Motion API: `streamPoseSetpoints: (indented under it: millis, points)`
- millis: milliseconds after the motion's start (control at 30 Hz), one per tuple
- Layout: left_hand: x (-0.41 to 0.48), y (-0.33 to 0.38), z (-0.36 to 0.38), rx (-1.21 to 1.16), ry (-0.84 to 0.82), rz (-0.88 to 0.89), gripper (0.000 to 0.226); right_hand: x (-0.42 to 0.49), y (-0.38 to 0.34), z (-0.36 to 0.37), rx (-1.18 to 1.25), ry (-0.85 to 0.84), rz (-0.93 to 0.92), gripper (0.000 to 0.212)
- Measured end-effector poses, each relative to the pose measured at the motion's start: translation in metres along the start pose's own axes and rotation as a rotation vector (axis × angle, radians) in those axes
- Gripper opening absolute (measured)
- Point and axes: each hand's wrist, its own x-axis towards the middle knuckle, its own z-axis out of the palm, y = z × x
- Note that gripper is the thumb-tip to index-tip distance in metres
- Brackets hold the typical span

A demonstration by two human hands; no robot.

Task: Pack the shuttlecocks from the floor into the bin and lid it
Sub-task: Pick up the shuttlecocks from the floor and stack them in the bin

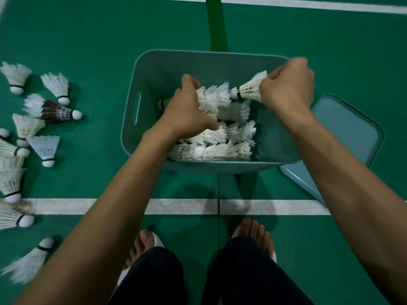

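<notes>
A teal plastic bin (152, 69) stands on the green court floor in front of me, holding several rows of nested white shuttlecocks (222, 146). My left hand (187, 111) is inside the bin, shut on a stack of nested shuttlecocks (212, 97) lying sideways. My right hand (288, 81) is above the bin's right rim, gripping a single shuttlecock (248, 89) by its feathers, with the cork pointing at the open end of the stack. The teal lid (343, 133) lies on the floor to the right of the bin.
Several loose shuttlecocks (44, 148) lie scattered on the floor at the left, one with dark feathers (55, 111). A white court line (182, 206) crosses between the bin and my bare feet in white slippers (255, 236).
</notes>
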Motion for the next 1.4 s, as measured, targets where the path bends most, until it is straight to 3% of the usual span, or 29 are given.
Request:
streamPoseSetpoints:
  millis: [100, 167, 267, 367, 467, 500, 667, 800, 900, 1033, 1167, 1400]
  points:
    - [0.005, 0.000, -0.005, -0.018, -0.059, -0.261, 0.114, 0.002, -0.010, 0.012, -0.052, -0.004, -0.020, 0.014]
    - [0.009, 0.001, -0.008, 0.053, -0.055, -0.334, 0.125, 0.004, -0.015, 0.021, -0.037, -0.052, 0.009, 0.009]
    - [0.020, 0.001, -0.014, 0.108, -0.044, -0.394, 0.130, 0.011, -0.015, 0.037, 0.105, -0.171, 0.123, 0.004]
    - [0.032, -0.001, -0.017, 0.089, -0.089, -0.443, 0.117, 0.022, -0.010, 0.056, 0.312, -0.258, 0.285, 0.013]
    - [0.037, -0.007, -0.019, 0.046, -0.062, -0.443, 0.076, 0.027, -0.004, 0.067, 0.411, -0.310, 0.387, 0.022]
    - [0.037, -0.009, -0.019, 0.052, -0.033, -0.437, 0.072, 0.029, -0.001, 0.069, 0.425, -0.309, 0.411, 0.020]
    - [0.031, -0.010, -0.019, 0.001, 0.011, -0.404, 0.094, 0.033, 0.005, 0.070, 0.437, -0.250, 0.461, 0.010]
    - [0.022, -0.013, -0.017, 0.051, 0.041, -0.332, 0.087, 0.032, 0.005, 0.068, 0.451, -0.233, 0.449, 0.011]
    - [0.012, -0.011, -0.012, 0.132, 0.059, -0.281, 0.079, 0.033, 0.007, 0.065, 0.505, -0.286, 0.494, 0.013]
    - [0.006, -0.006, -0.005, 0.259, 0.013, -0.263, 0.098, 0.033, 0.009, 0.068, 0.504, -0.353, 0.521, 0.014]
    - [0.010, -0.004, -0.003, 0.287, -0.083, -0.316, 0.106, 0.034, 0.004, 0.065, 0.493, -0.437, 0.519, 0.008]
    - [0.018, -0.015, -0.006, 0.265, -0.059, -0.318, 0.106, 0.033, 0.004, 0.057, 0.503, -0.449, 0.477, 0.010]
